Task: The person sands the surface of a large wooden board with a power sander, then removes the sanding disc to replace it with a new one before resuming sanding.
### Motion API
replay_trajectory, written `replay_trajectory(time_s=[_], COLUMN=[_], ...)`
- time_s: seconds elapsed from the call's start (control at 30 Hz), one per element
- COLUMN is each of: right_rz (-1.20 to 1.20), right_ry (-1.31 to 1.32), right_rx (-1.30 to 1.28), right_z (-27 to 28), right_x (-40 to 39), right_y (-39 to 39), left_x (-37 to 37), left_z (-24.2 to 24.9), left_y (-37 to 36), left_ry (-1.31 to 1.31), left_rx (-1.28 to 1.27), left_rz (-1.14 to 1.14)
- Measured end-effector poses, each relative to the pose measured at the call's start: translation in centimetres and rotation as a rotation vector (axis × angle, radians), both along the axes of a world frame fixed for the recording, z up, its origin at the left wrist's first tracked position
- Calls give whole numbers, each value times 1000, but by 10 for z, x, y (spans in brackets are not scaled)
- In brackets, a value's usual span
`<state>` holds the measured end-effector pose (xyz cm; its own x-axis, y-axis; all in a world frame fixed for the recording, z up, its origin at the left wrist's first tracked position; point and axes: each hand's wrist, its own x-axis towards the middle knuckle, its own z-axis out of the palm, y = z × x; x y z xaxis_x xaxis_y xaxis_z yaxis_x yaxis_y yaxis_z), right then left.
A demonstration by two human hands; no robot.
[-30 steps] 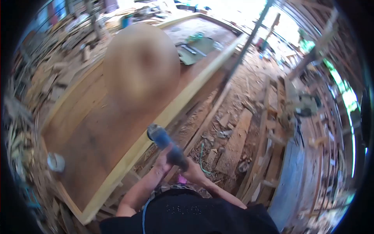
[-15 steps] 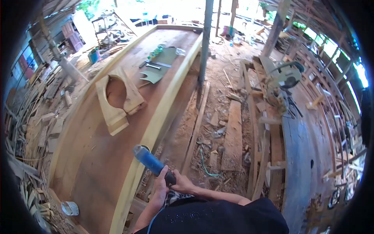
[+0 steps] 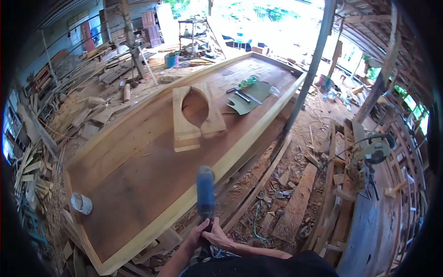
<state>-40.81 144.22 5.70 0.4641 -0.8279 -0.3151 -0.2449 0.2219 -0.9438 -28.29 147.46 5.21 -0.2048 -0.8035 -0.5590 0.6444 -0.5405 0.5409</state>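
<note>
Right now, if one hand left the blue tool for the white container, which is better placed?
Probably the left hand: it lies on the side toward the white container, while the right hand is farther across. Both grip the blue tool.

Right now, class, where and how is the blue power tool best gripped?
Probably around the dark rear part of the blue power tool, coming from the wearer's side with an encircling grip. The body is long and slim, its rear points toward the wearer, and the grey head is at the far end. The left hand and right hand hold it there.
</note>
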Motion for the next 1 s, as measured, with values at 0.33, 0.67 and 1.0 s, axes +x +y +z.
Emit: replay_trajectory(time_s=[0.33,0.67,1.0], right_rz=[187,-99,-225], right_ry=[-191,-820,-757], right_rx=[-36,769,820], right_z=[2,-26,-6], right_x=[6,66,48], right_y=[-26,-49,-61], left_x=[52,76,65], left_z=[1,16,41], left_y=[19,28,18], left_ry=[-570,-746,-1117], left_rx=[-79,-104,-171], left_rz=[-61,-222,-304])
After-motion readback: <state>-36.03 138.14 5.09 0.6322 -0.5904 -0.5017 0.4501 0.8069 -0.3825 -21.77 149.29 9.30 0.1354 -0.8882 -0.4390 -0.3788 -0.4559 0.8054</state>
